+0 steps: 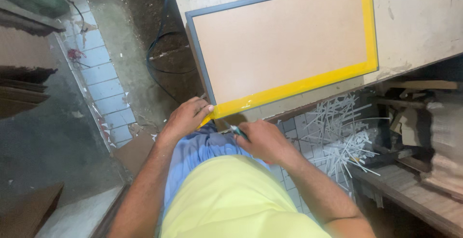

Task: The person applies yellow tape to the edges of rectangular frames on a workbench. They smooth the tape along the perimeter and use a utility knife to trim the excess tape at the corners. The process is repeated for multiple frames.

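Observation:
A brown board in a grey frame (282, 40) lies on a worn pale worktable (419, 16). Shiny yellow tape (299, 85) runs along the board's near edge and up its right edge. My left hand (185, 117) presses the loose end of the tape at the board's near left corner. My right hand (260, 139) sits just right of that corner, below the table edge, closed around a small green-handled cutting tool (236, 131) whose tip points toward the tape end.
Several thin white offcut strips (342, 127) litter the tiled floor under the table on the right. Stacked wood pieces (434, 141) stand at the far right. A dark cable (159, 55) lies on the dirty floor to the left, beside a tiled strip (103, 84).

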